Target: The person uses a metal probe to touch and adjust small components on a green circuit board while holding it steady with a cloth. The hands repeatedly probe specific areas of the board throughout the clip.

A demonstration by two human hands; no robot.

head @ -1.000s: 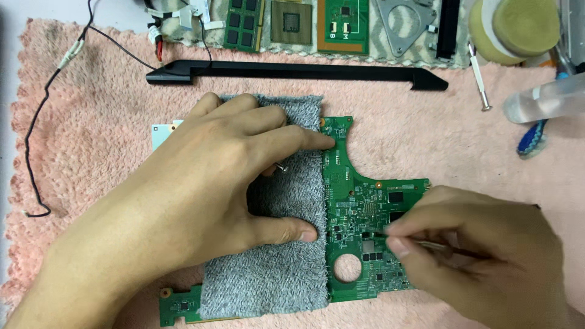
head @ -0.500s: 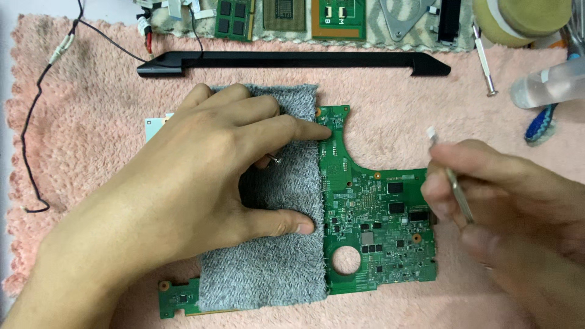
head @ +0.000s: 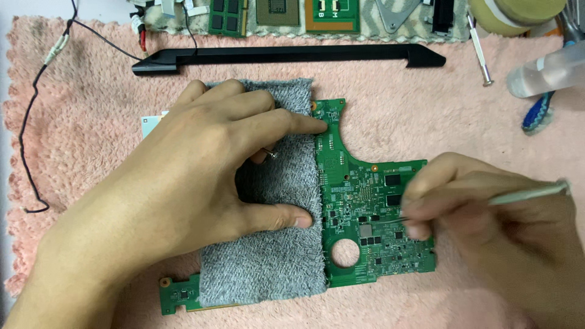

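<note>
Head cam, looking straight down at my bench. My left hand point(head: 201, 183) is spread wide and flat on the grey cloth point(head: 268, 268), thumb and index tips pressed along its right edge, pinning the green circuit board point(head: 359, 201) underneath. Board lies on the pink towel point(head: 414, 109), left half covered by the cloth, right half bare w/ chips and a round cut-out showing.

My right hand point(head: 487, 213) is pinched narrow around thin metal tweezers point(head: 530, 194), tips down on the bare board approx mid-right, beside two dark chips. Can't tell if anything tiny is gripped at the tips; fingers hide it.

Step in hand, as I judge it: fine pick/probe work on a small part on the board, w/ left hand as clamp. Next move needs a steady wrist, light pressure, tips lifted straight up so nothing nearby gets scraped, and left hand not shifting.

Above: black plastic strip point(head: 286, 56), a screwdriver point(head: 478, 49), clear bottle point(head: 545, 72) at right, black wire point(head: 27, 134) at left.
</note>
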